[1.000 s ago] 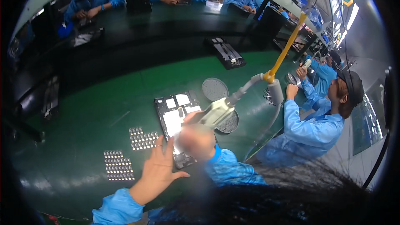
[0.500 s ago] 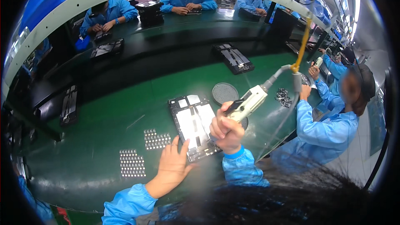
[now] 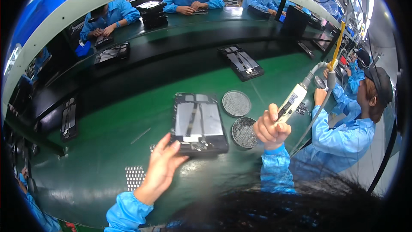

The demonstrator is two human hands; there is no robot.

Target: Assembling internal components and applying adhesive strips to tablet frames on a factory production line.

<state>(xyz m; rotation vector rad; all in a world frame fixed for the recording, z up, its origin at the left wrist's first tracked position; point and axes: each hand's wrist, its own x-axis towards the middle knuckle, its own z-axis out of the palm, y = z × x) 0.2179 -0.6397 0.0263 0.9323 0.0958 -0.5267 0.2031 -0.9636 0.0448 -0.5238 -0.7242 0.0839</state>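
Note:
An opened tablet (image 3: 198,122), with silver battery panels and black edges, is at the middle of the green bench. Its outline is slightly blurred. My left hand (image 3: 161,167) grips the tablet's near left corner, fingers at the edge and thumb below. In my right hand (image 3: 271,129), fingers wrapped round it, is a cream electric screwdriver (image 3: 292,102). The screwdriver's bit end is hidden by my hand. Between tablet and right hand sit two round dishes: a far dish (image 3: 237,103), and a near dish (image 3: 244,133) filled with tiny pieces.
Rows of small parts (image 3: 135,177) lie beside my left forearm. Other opened tablets rest at the far right (image 3: 241,62), far left (image 3: 112,53) and left (image 3: 69,118). A grey cable (image 3: 315,114) hangs near a co-worker (image 3: 345,124) at right. More people sit across the bench.
My right hand and the screwdriver have moved right, away from the tablet, uncovering the near dish. The tablet has turned slightly, and my left hand has shifted left and up with its corner.

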